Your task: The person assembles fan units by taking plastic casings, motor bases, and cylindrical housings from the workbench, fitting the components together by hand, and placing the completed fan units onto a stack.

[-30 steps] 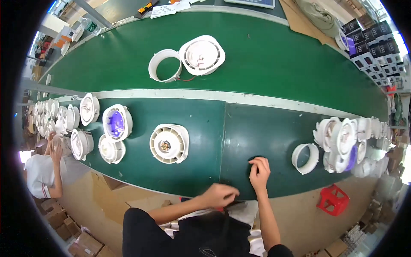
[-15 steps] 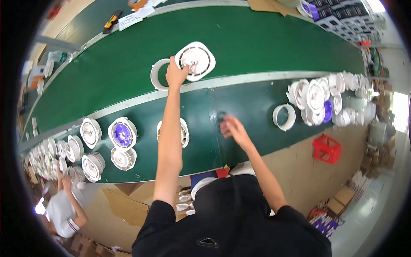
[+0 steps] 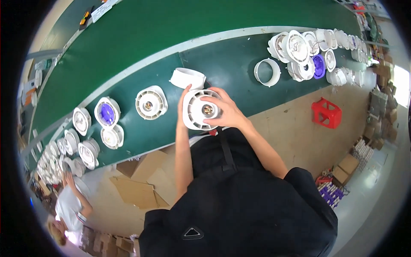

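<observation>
Close to my body, both hands hold a white rounded-square plastic housing [image 3: 195, 117] with a slotted ring and brass-coloured contacts at its centre. My left hand [image 3: 182, 106] grips its left edge, the fingers partly hidden. Across the right side and the face lie the fingers of my right hand [image 3: 229, 110]. Just beyond the housing is a short white plastic ring [image 3: 188, 79], close to my left fingertips; whether they touch it I cannot tell. A similar slotted white housing [image 3: 151, 103] lies on the bench to the left.
Another white ring [image 3: 267, 72] stands right, beside clustered white housings [image 3: 298, 47] and a purple part [image 3: 319, 66]. At left are several more housings, one with a purple centre [image 3: 107, 114]. A red stool [image 3: 326, 113] is on the floor. A person [image 3: 70, 205] works at far left.
My left hand has brought the housing from the green belt back towards my body, and my right hand has joined it. The white ring has also come nearer. My view has shifted.
</observation>
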`<act>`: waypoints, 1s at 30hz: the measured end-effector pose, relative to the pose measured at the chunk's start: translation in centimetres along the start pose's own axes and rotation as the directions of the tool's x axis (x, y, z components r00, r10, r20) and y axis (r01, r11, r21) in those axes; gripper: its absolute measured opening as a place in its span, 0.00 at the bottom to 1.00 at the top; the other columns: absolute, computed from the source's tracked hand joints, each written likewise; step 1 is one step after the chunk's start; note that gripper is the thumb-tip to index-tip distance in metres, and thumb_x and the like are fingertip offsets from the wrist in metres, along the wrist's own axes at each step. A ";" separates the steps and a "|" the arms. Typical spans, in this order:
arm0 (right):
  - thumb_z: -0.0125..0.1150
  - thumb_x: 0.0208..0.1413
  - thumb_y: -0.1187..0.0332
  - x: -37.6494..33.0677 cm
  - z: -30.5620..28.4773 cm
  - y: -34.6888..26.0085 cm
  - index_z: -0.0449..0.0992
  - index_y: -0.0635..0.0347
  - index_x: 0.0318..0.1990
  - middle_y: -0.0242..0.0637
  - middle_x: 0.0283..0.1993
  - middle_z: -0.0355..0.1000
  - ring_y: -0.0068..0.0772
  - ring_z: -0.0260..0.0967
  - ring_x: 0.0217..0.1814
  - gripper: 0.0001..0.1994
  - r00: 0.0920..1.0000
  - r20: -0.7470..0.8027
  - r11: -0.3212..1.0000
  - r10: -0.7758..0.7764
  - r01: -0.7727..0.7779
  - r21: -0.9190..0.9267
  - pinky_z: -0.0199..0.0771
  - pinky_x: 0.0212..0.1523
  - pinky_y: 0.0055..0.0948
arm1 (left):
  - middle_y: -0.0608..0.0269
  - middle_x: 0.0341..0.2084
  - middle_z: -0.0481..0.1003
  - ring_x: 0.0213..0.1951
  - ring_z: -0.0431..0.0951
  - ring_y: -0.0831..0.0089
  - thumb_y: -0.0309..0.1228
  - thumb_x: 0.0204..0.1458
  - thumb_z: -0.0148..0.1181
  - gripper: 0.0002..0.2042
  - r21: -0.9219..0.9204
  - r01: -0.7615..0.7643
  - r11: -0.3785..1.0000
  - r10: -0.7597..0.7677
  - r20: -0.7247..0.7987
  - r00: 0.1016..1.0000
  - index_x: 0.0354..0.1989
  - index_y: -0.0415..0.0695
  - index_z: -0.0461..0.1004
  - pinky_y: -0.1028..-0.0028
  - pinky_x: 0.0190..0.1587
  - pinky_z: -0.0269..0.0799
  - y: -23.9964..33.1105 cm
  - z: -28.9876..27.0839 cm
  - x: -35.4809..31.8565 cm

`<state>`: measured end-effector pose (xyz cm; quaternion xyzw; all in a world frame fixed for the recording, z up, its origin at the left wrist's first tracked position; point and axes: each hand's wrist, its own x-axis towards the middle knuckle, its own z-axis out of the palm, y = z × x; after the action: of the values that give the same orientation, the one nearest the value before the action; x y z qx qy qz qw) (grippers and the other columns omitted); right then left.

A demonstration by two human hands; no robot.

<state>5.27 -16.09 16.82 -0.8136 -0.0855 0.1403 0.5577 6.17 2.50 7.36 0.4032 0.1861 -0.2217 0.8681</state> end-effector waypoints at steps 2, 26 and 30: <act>0.77 0.33 0.59 -0.2 0.0 -0.2 0.76 0.48 0.51 0.48 0.61 0.59 0.52 0.58 0.64 0.31 0.989 -0.015 0.982 -0.148 0.145 -0.124 0.64 0.62 0.45 | 0.50 0.52 0.73 0.48 0.78 0.62 0.28 0.62 0.45 0.21 0.060 -0.021 0.998 0.026 -0.087 0.996 0.64 0.40 0.62 0.67 0.49 0.78 0.6 0.3 -1.5; 0.56 0.58 0.70 -4.1 -6.9 8.6 0.59 0.62 0.65 0.39 0.60 0.65 0.30 0.60 0.64 0.27 0.968 -0.130 0.778 0.215 -0.090 0.622 0.58 0.64 0.30 | 0.44 0.56 0.65 0.58 0.66 0.51 0.32 0.47 0.63 0.31 0.939 -0.154 0.307 0.476 -0.012 0.879 0.62 0.43 0.63 0.57 0.60 0.63 0.1 3.4 -4.1; 0.53 0.60 0.54 -6.1 -7.5 10.4 0.58 0.58 0.67 0.42 0.61 0.66 0.37 0.63 0.64 0.30 0.900 -0.136 0.509 0.413 -0.105 0.854 0.64 0.64 0.40 | 0.50 0.59 0.63 0.61 0.61 0.47 0.35 0.39 0.68 0.32 0.958 -0.150 -0.244 0.200 0.201 0.959 0.58 0.51 0.67 0.52 0.58 0.64 -0.5 5.2 0.3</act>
<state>1.76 -28.27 10.46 -0.4672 0.2078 0.1115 0.8521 6.90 -1.94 10.07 0.9513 -0.1009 -0.1506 0.2495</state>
